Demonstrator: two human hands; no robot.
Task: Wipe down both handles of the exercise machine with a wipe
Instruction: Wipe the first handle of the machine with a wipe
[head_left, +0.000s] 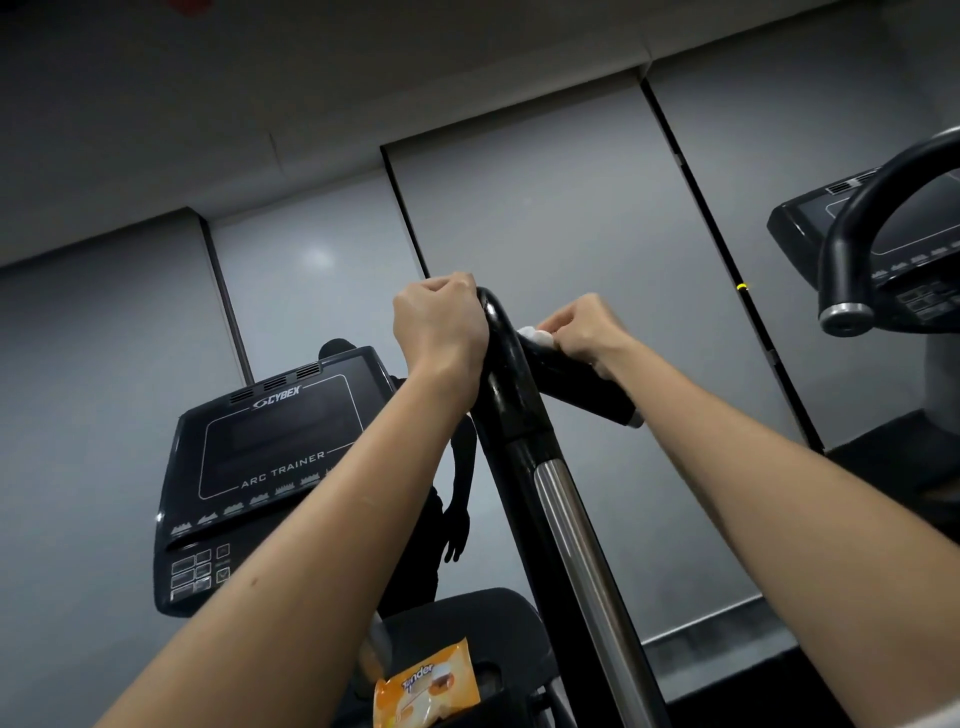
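Left hand (439, 322) fisted round top bend of handle (511, 384), likely steadying it. Right hand (584, 332), at 3 o'clock of bend, pinches white wipe (535, 335) against side grip, rubbing. Orange wipe pack (426, 691) at 6 o'clock, within reach.

1. Grey wall panels (545, 249) filled the background, split by dark vertical seams (727, 260).
2. A pale ceiling band (311, 104) ran above the panels, stepped at the seams.
3. A soft patch of reflected light (317, 256) sat on one panel — the room was otherwise dim.
4. A second machine's console (883, 228) and curved black bar (857, 249) stood at the right edge.
5. A dark strip of floor or base (727, 670) lay below the panels — detail unclear.
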